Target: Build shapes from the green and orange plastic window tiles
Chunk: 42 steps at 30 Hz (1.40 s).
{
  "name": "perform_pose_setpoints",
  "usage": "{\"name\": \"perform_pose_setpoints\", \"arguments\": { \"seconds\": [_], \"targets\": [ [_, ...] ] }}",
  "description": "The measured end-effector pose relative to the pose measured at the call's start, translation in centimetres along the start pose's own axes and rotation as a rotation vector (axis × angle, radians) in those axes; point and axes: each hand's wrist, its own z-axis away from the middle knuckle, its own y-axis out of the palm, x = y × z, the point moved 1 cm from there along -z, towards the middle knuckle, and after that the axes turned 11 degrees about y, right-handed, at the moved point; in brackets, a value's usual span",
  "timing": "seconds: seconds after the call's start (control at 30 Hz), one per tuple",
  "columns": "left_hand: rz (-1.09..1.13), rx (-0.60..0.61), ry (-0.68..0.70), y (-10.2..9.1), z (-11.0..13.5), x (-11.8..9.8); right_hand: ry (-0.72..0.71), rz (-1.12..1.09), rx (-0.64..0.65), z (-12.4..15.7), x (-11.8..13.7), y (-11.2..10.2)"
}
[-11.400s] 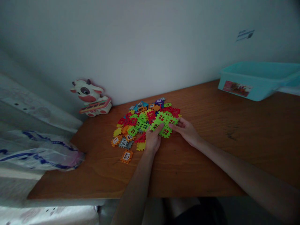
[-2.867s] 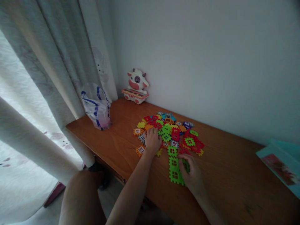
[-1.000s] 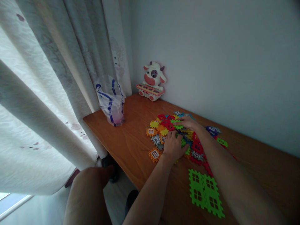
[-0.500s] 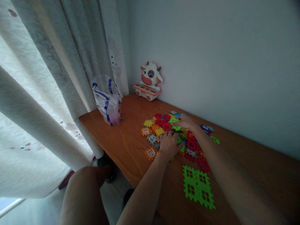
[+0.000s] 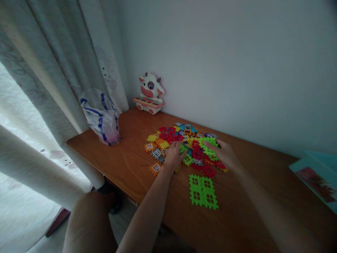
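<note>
A heap of small coloured plastic interlocking tiles [image 5: 181,140] lies on the wooden desk [image 5: 137,165]. My left hand [image 5: 173,155] rests on the heap's near left side, fingers bent over the tiles. My right hand [image 5: 223,153] is at the heap's right edge, fingers closed on green tiles [image 5: 209,144]. A flat panel of joined green tiles [image 5: 202,190] lies alone on the desk, nearer me than the heap.
A cow-shaped toy keyboard [image 5: 149,94] stands against the wall at the back. A clear bag with blue print [image 5: 101,117] sits at the desk's left corner beside the curtain [image 5: 47,88]. A teal box [image 5: 316,177] lies at the right edge. My knee [image 5: 89,221] shows below the desk.
My right hand has pulled back from the far side of the heap to its right edge and now grips green tiles. The left hand stays on the heap. The view shifted right.
</note>
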Motion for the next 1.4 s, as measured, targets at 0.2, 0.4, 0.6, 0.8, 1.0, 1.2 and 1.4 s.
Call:
{"name": "perform_pose_setpoints", "arguments": {
  "seconds": [0.2,0.4,0.6,0.8,1.0,1.2,1.4],
  "targets": [
    [0.104,-0.074,0.099,-0.7,-0.5,-1.5,0.143,-0.016,-0.023,6.3,-6.1,-3.2],
    [0.365,-0.016,0.32,-0.2,0.6,-6.4,0.084,-0.051,-0.121,8.4,-10.4,-3.7],
    [0.438,0.284,0.503,1.4,2.6,-10.1,0.003,-0.008,-0.167,9.7,-12.3,-2.5],
    [0.443,0.483,0.433,2.7,3.4,-11.1,0.048,-0.192,-0.292,9.0,-12.6,-2.8],
    [0.729,0.463,0.108,5.5,1.2,-13.3,0.188,-0.702,-0.343,8.0,-14.2,-3.6],
    [0.673,0.269,0.008,6.0,-0.2,-10.2,0.174,-0.73,-0.361,8.2,-14.1,-3.2],
    [0.227,0.395,0.373,4.5,0.2,-9.0,0.091,-0.473,-0.404,8.5,-13.7,-3.3]
  ]
}}
